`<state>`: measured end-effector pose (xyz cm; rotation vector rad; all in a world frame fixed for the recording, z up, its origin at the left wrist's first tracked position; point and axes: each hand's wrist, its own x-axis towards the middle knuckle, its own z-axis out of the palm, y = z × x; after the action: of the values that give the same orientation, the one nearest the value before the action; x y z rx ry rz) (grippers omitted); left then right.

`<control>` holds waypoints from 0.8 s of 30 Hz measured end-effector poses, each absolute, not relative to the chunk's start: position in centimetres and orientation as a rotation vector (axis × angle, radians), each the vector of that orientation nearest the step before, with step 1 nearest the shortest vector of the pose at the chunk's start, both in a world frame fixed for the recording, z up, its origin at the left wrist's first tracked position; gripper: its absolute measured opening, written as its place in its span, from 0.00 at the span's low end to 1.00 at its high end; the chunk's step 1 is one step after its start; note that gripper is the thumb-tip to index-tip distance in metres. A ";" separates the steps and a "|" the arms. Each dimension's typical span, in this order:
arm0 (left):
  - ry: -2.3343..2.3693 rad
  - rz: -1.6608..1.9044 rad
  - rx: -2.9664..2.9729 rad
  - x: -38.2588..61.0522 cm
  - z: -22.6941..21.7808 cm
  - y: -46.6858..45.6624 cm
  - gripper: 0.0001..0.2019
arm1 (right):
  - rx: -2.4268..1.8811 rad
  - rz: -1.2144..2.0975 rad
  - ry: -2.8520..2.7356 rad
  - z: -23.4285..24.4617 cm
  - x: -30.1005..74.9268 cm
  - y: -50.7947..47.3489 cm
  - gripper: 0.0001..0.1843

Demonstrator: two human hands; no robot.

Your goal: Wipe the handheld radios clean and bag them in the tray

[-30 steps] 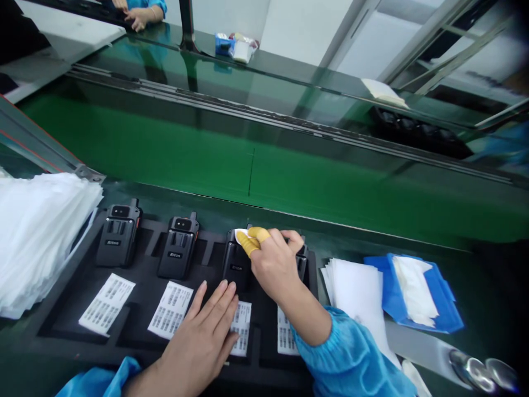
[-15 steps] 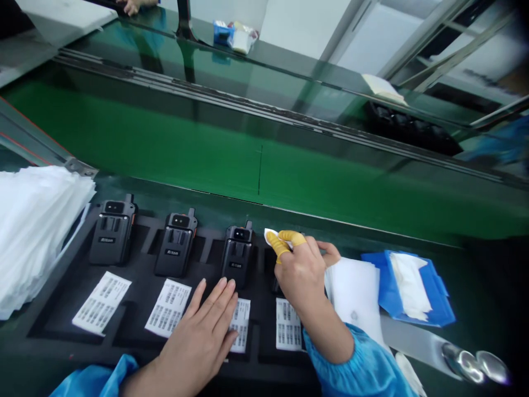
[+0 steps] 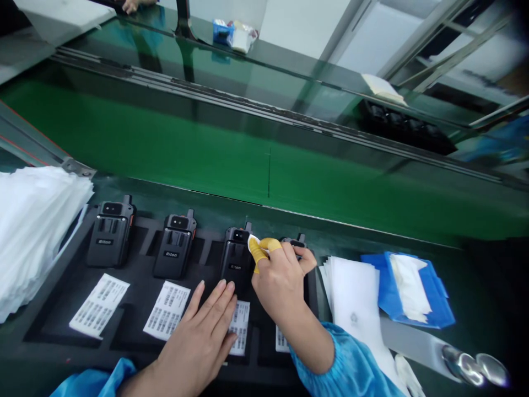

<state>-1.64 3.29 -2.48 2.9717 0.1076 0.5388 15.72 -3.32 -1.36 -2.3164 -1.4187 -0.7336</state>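
- Black tray [image 3: 138, 270]: four radios [image 3: 172, 253] along its far side, four label sheets [image 3: 167, 309] along its near side; the fourth radio is mostly hidden.
- Blue box [image 3: 442, 311], right of the tray: white tissue [image 3: 409, 286] inside.
- White stacks: one [image 3: 37, 237] left of the tray, one [image 3: 355, 286] just right.
- Right hand [image 3: 279, 275], over the tray: two yellow-covered fingers pinched on one white wipe [image 3: 250, 241] beside the third radio's top.
- Left hand [image 3: 202, 336], over the tray's near side: fingers outstretched, holding nothing visible.
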 end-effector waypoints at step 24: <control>0.067 0.489 3.020 -2.0 -2.8 3.5 0.18 | -2.378 -0.802 -1.403 -1.7 15.8 -2.2 0.15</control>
<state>-2.02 3.54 -2.80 3.0204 0.0665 0.4889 15.77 -2.16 -1.75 -2.3782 -1.4033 -0.8025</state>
